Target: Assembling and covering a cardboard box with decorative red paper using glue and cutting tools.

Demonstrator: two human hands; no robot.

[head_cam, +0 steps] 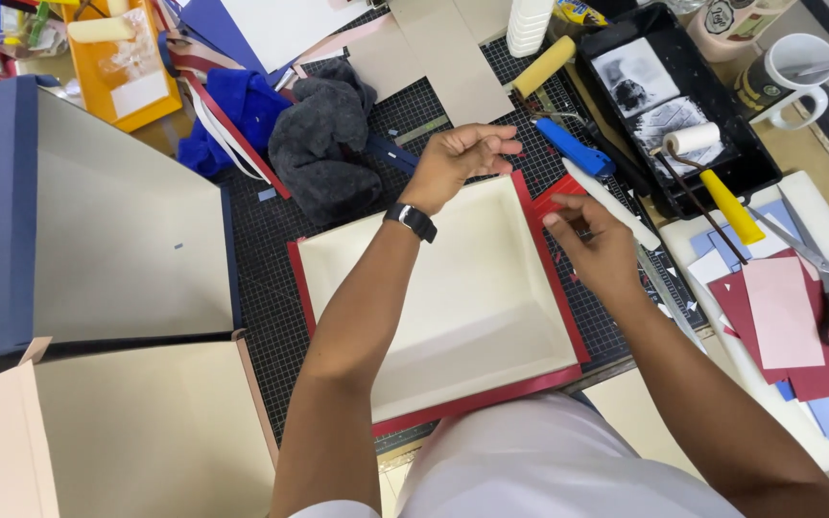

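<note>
A cream-lined box tray with red edges (453, 317) lies open side up on a black cutting mat (271, 259). My left hand (458, 158), a black watch on its wrist, hovers over the tray's far edge with fingers curled and nothing visible in it. My right hand (592, 245) sits at the tray's far right corner, pinching a red paper flap (556, 200) and gripping a white bone folder (611, 203).
A large blue-edged box (98, 230) and a pink-edged box (127, 432) stand at left. Grey and blue cloths (323, 134) lie behind the tray. A black paint tray with rollers (683, 105), a blue knife (576, 147), scissors (822, 269), a mug (789, 72) and paper scraps (784, 317) sit at right.
</note>
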